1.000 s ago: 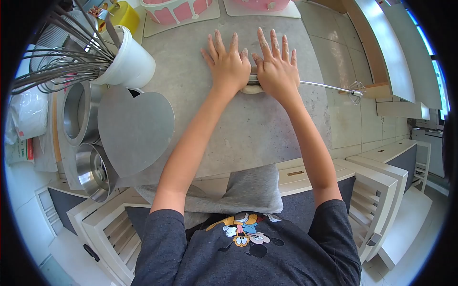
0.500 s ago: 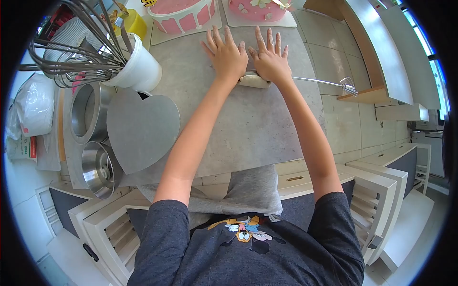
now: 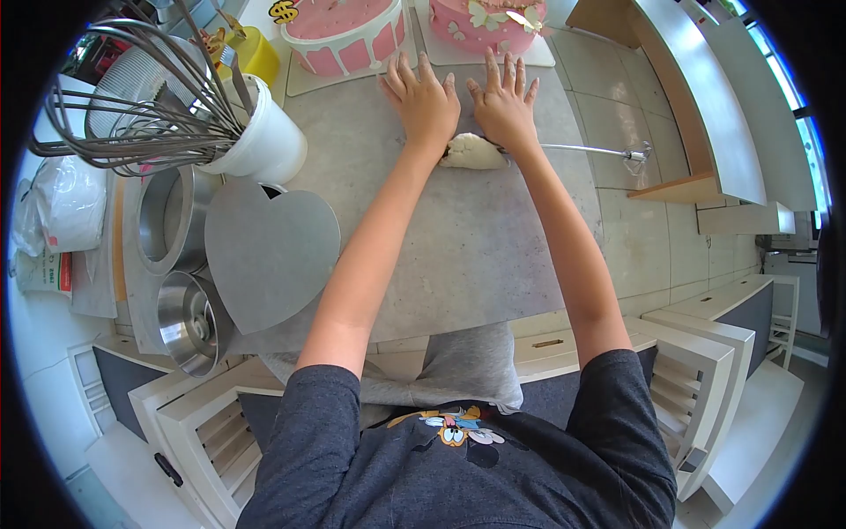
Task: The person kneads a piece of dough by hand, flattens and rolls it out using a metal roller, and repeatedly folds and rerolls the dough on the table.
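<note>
Toward the far edge of the table, my left hand and right hand are spreading open beside pale, lumpy dough, which is showing more than before; a shiny rod is crossing the right edge.

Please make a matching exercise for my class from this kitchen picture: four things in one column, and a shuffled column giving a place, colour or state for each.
Things
1. Dough
2. Balloon whisks
3. Heart-shaped board
4. Drip-iced cake

Descriptions
A. Flat and grey
B. Pink and white, beyond the left hand
C. Pale, on the worktop between the wrists
D. Standing in a white tub

Right pairs: 1-C, 2-D, 3-A, 4-B
</note>
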{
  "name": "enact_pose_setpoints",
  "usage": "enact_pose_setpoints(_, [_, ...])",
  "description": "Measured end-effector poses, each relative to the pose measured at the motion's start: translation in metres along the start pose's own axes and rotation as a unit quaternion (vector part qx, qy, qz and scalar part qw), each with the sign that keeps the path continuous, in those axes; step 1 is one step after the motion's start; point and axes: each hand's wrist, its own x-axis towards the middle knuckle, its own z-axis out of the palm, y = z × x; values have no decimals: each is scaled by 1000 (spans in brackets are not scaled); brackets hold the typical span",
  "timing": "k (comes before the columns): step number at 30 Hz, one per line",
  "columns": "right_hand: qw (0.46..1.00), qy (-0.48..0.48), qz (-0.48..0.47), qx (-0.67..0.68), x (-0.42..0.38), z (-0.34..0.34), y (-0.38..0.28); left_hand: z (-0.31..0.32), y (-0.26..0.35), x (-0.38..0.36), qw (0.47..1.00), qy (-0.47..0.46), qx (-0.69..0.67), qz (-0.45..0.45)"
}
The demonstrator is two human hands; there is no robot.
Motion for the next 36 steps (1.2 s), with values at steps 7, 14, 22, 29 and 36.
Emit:
enact_pose_setpoints(7, [999, 28, 22, 9, 5, 2, 2, 9, -3, 0, 999, -34, 21, -36])
enact_pose_setpoints(14, [992, 54, 108, 46, -26, -24, -10, -9, 11, -13, 999, -38, -11, -20])
enact_pose_setpoints(22, [998, 63, 2, 5, -69, -40, -6, -32, 22, -19, 998, 3, -54, 42])
enact_pose_setpoints(29, [989, -53, 135, -36, -22, -27, -4, 3, 9, 11, 999, -1, -36, -1])
enact_pose_setpoints(36, [987, -63, 140, -51, -15, -25, -2, -6, 15, 12, 997, -40, -56, 30])
